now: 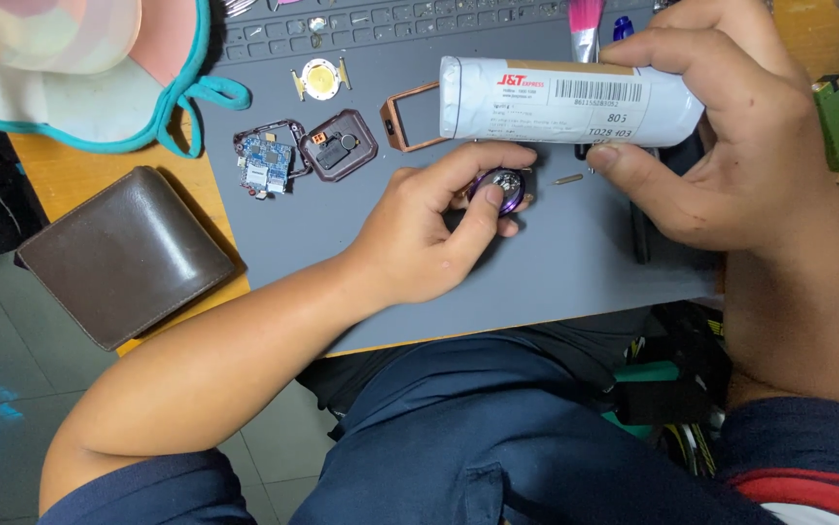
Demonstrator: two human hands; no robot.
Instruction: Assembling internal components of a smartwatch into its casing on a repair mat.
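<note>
Gripping white parcel (pixel 565 100), round part (pixel 499 189)

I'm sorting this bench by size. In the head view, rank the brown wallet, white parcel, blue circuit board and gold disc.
1. Brown leather wallet
2. White wrapped cylindrical parcel, raised in the right hand, so nearness may enlarge it
3. Small blue circuit board
4. Round gold disc

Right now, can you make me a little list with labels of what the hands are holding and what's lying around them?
left hand: pinches a small round purple part over the grey mat
right hand: grips a white wrapped parcel with a label
on mat: blue circuit board, dark square casing, copper-coloured frame, round gold disc
off mat: brown wallet on the wooden table
far right: green lighter
</note>
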